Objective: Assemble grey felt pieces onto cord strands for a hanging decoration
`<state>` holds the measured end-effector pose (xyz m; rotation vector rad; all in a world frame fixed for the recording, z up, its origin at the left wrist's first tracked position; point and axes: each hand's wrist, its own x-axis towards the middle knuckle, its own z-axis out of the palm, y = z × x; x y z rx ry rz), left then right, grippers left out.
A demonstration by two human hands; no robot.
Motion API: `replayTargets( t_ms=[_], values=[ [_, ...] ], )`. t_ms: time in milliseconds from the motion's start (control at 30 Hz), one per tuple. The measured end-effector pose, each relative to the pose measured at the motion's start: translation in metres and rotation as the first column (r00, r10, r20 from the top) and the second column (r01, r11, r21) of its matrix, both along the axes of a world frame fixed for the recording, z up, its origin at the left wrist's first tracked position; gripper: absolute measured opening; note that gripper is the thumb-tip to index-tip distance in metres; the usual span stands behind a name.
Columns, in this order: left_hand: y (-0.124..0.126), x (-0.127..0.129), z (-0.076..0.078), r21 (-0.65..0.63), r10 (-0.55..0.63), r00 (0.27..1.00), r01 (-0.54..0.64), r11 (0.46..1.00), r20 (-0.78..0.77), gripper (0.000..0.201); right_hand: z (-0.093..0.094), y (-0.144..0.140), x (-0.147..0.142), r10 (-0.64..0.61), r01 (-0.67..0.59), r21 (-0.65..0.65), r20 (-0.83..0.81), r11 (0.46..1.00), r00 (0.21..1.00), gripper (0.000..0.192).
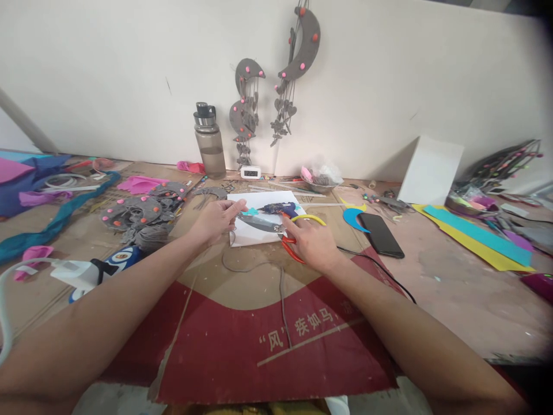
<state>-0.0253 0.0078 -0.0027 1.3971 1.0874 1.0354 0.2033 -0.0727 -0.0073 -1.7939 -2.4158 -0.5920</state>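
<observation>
My right hand (313, 241) is closed on scissors (262, 225) with grey blades and red and yellow handles. The blades point left, toward my left hand (220, 220). My left thumb and fingers are pinched together over the left edge of a white sheet (254, 235); what they hold is too small to make out. A small teal scrap (249, 212) shows right at those fingertips. Beneath the hands, a thin grey cord (281, 288) curls down over the cardboard. Just behind the blades lies a dark blue glue gun (280, 208), partly hidden by my right hand.
A black phone (381, 235) and blue crescent (356, 219) lie to the right. Grey felt ornaments (144, 214) and a power adapter (75, 278) are on the left. Toward the wall stand a water bottle (209, 144) and small clock (250, 172). Crescent mobiles (309, 46) hang above.
</observation>
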Motion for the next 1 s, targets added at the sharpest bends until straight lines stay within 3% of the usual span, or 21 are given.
replayTargets(
  t_ms=[467,1000],
  values=[
    [0.002,0.0014,-0.0032,-0.084,-0.068,0.986,0.081,0.993,0.154,0.044,0.0003,-0.0009,-0.0006,-0.015,0.016,-0.042,0.018,0.999,1.0,0.039],
    [0.0077,-0.0003,-0.008,-0.216,-0.122,0.928,0.207,0.954,0.352,0.04,-0.0046,0.0019,-0.0011,-0.016,0.008,-0.103,-0.073,0.995,0.997,0.037]
  ],
)
